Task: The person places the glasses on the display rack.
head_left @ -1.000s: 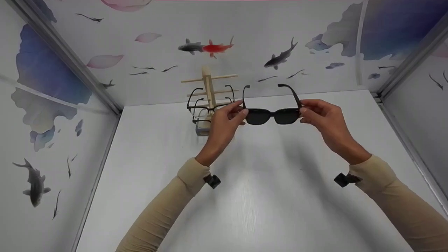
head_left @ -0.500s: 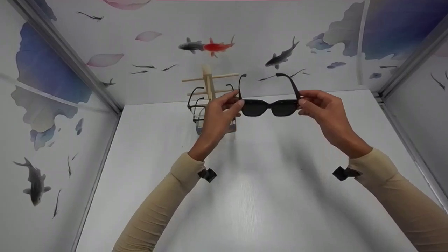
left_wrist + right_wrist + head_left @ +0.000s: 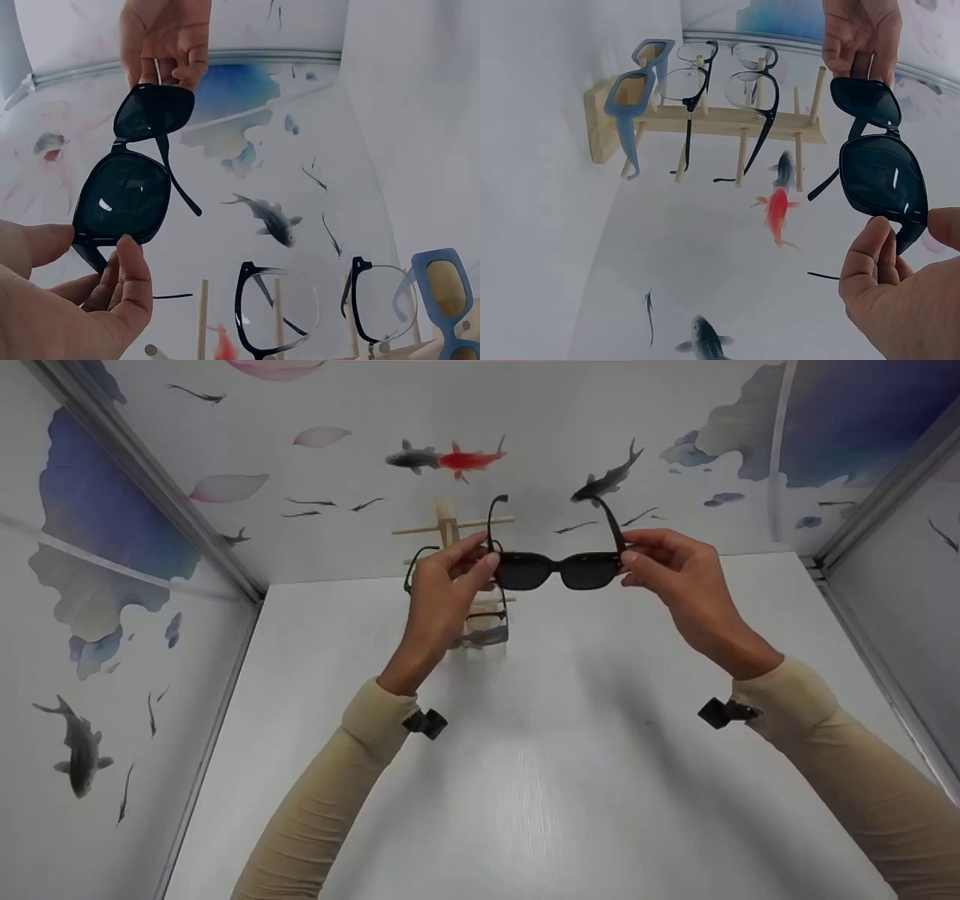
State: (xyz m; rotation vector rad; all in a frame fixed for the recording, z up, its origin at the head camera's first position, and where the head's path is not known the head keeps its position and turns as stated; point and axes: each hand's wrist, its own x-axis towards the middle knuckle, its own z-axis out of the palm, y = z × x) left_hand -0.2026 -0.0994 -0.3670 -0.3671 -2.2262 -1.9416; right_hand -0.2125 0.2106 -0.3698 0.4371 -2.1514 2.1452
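Observation:
Black sunglasses [image 3: 556, 571] with dark lenses hang in the air between my two hands, temples unfolded toward the back wall. My left hand [image 3: 444, 592] pinches the left hinge corner between thumb and fingers. At the opposite corner, my right hand [image 3: 679, 585] pinches the frame the same way. Just behind my left hand stands a wooden glasses rack [image 3: 727, 122], partly hidden by it in the head view. The rack bears blue-framed glasses [image 3: 630, 94] with amber lenses and two pairs with clear lenses and dark parts, one of them the clear-lens glasses [image 3: 754, 90] nearest the rack's bare top pegs.
The rack stands on a white table [image 3: 540, 780] near the back wall [image 3: 555, 405], which is printed with fish and petals. Side panels with metal edge rails flank the table. A small black camera [image 3: 425, 724] sits at each wrist.
Both hands have carried the sunglasses left and toward the back, up in the head view. They now overlap the rack's right side, and my left hand covers more of it.

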